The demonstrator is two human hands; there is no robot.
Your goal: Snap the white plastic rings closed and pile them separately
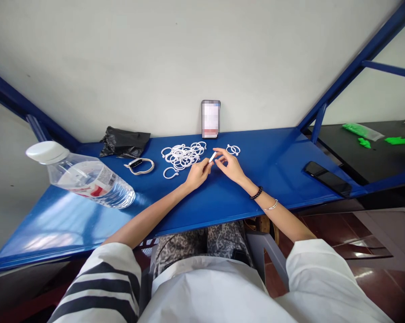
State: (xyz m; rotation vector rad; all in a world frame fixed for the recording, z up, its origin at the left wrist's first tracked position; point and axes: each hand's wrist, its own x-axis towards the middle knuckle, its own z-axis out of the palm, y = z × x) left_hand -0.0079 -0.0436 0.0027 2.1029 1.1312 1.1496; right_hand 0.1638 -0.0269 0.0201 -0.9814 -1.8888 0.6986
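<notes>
Two hands meet over the middle of the blue table (273, 170). The left hand (197, 174) pinches a small white piece (212, 157) between thumb and fingertips, which hide its lower end. The piece is too small to tell whether it is a straight bar or a ring seen edge-on. Its long axis slants from lower left to upper right, with the free end pointing away from the person toward the right hand (231, 166). That hand's fingers are loosely spread just beside the piece, and contact cannot be made out. A pile of white rings (182, 154) lies just left of the hands and a pair of rings (233, 149) just beyond them. The water bottle (84, 177) looms at left.
</notes>
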